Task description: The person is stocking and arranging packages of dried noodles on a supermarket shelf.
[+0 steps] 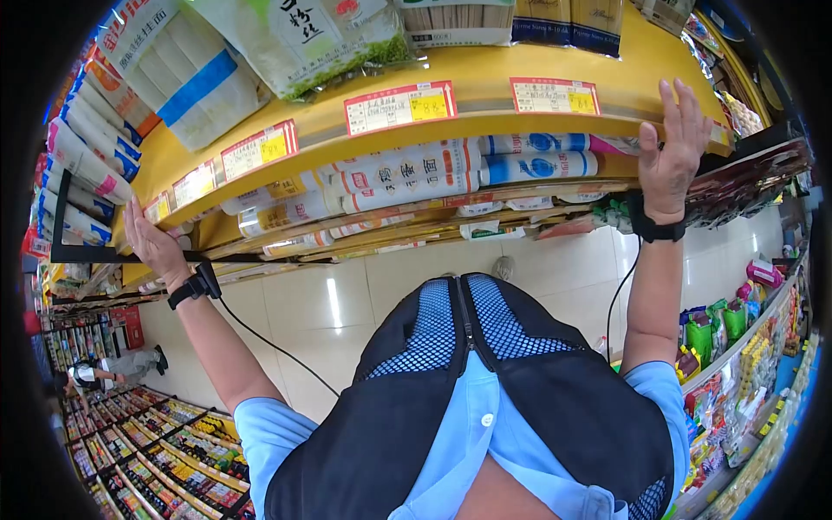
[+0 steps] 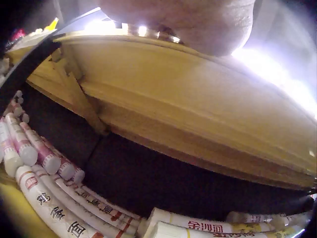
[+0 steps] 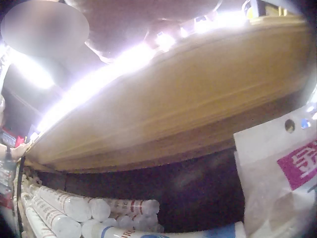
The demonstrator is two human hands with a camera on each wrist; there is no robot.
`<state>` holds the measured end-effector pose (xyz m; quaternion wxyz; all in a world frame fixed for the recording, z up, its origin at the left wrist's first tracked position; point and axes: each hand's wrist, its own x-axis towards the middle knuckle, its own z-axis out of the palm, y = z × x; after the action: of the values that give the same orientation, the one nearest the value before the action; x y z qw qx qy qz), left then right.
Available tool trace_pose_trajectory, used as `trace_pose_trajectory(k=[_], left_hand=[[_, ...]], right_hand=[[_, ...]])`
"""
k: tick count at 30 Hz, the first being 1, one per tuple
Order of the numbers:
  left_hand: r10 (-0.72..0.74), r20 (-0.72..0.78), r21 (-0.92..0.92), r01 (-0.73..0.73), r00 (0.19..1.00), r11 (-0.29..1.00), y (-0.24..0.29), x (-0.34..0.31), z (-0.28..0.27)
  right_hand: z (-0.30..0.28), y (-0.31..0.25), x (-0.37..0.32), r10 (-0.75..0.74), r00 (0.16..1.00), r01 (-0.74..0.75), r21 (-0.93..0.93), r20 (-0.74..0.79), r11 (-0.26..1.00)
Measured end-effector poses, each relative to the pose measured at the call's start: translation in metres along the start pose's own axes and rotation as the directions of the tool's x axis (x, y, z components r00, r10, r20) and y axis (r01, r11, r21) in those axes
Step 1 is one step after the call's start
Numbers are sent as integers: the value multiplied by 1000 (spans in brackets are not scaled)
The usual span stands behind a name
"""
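My left hand (image 1: 158,247) rests at the left end of the yellow shelf (image 1: 485,82), its fingers laid along the front edge. At the right end, my right hand (image 1: 672,156) lies against the same edge with fingers extended and the thumb apart. Neither hand holds a pack. Noodle packs (image 1: 204,82) and a bag of vermicelli (image 1: 316,43) stand on the shelf between the hands. Rolled noodle packs (image 1: 407,173) lie on the level below. Both wrist views look under the shelf board (image 2: 188,94), and the left shows white noodle rolls (image 2: 54,208).
Price labels (image 1: 399,106) line the shelf front. A black metal bar (image 1: 61,217) stands beside the left hand. A white pack (image 3: 272,178) hangs near the right wrist. Behind are a tiled floor (image 1: 303,347), another person (image 1: 117,368) and stocked shelves (image 1: 165,442).
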<state>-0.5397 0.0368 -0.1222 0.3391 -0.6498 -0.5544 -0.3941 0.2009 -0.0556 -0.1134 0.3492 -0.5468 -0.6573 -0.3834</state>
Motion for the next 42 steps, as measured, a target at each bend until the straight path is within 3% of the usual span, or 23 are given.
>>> trace_pose_trajectory(k=[4,8,11,14,19,25,31,34,35,39,42], left_hand=[[-6,31,-34,7,1000,999,11,-1,-5],[30,15,-153,-28,999,988,61,11,-14],[138,19,-205,-131,990,970,95,26,-9],[167,104,-154,-150,981,977,100,29,0],[204,52,-163,-194,978,967,91,27,7],[157,100,-184,-136,983,973,95,26,-1],[140,129,-160,-118,982,980,93,26,-4],[153,111,-181,-132,982,975,88,23,0],[151,98,-171,-133,984,976,87,21,0],[122,59,-151,-112,991,982,85,18,8],[117,32,-157,-111,993,981,80,18,10]], right_hand=[[3,17,-7,-31,999,31,0,38,1000],[9,23,-10,-60,997,59,22,44,998],[12,25,-11,-58,998,56,43,38,998],[15,24,-11,-69,998,69,31,13,997],[16,25,-9,-70,998,70,5,-6,998],[-3,17,-1,20,992,-29,75,127,997],[-17,16,11,9,973,-16,31,232,999],[-6,29,5,-55,982,38,95,180,995],[-6,30,8,-133,979,131,21,155,991],[-1,25,4,-80,990,67,109,119,992],[-2,26,8,-144,983,136,70,118,988]])
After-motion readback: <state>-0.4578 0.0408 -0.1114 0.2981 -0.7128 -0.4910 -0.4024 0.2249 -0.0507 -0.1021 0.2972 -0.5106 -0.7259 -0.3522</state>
